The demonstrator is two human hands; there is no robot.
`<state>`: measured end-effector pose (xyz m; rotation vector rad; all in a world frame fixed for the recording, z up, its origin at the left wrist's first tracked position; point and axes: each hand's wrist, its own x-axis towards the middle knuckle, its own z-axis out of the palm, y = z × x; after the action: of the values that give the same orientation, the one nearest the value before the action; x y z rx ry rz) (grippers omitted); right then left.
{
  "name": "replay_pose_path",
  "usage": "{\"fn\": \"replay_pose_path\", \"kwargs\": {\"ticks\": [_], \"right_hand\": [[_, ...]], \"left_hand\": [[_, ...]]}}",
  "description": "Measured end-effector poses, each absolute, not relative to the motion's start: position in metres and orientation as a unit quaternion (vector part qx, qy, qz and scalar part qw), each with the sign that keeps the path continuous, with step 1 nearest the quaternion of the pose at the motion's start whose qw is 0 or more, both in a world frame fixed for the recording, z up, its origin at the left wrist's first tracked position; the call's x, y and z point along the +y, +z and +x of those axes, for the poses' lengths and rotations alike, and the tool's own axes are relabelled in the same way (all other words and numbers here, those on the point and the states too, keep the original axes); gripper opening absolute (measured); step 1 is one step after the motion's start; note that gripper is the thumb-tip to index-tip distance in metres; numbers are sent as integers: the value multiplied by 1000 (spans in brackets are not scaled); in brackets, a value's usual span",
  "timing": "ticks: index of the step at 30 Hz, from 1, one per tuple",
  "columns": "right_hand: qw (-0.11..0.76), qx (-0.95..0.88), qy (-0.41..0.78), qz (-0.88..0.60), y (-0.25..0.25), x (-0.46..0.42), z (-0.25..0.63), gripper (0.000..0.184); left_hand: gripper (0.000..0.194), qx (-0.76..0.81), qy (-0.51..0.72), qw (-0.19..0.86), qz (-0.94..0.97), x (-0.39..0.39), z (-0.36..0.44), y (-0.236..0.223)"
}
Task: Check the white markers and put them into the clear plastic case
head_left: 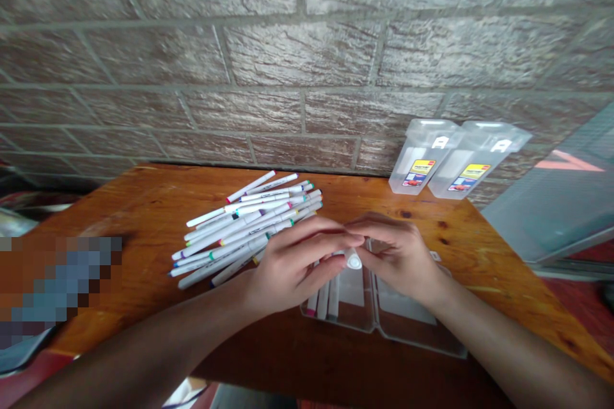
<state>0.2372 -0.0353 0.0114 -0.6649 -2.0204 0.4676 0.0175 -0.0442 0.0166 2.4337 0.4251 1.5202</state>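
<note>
Head: white marker pinched in left hand, beside right hand.

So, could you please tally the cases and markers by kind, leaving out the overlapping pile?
Upright cases: 2
Open case: 1
Markers seen in the open case: 3
Marker between the left hand and right hand: 1
Total: 7, counting only what shows; the hands may hide more.
</note>
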Motion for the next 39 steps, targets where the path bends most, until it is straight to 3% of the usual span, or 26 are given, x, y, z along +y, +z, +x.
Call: {"fn": "replay_pose_path", "kwargs": {"ticks": [13,19,22,28,36,39], "right_hand": [[461,-824,189,-271,10,-35,238,16],[453,-824,205,-273,8,-35,237,15],[422,-831,217,-289,8,-39,236,12],[415,-821,204,-335,11,-49,237,19],[446,-821,160,-320,8,-45,240,54],[417,-841,156,-308,9,-44,238,51]], "left_hand": [[34,139,513,113,840,-44,16,18],[21,157,525,142,825,-40,17,14],[11,232,527,224,786,-37,20,12],[29,291,511,503,634,-25,27,3],[55,301,497,606,543,-26,30,5],[53,302,476,614,553,-29,31,6]]}}
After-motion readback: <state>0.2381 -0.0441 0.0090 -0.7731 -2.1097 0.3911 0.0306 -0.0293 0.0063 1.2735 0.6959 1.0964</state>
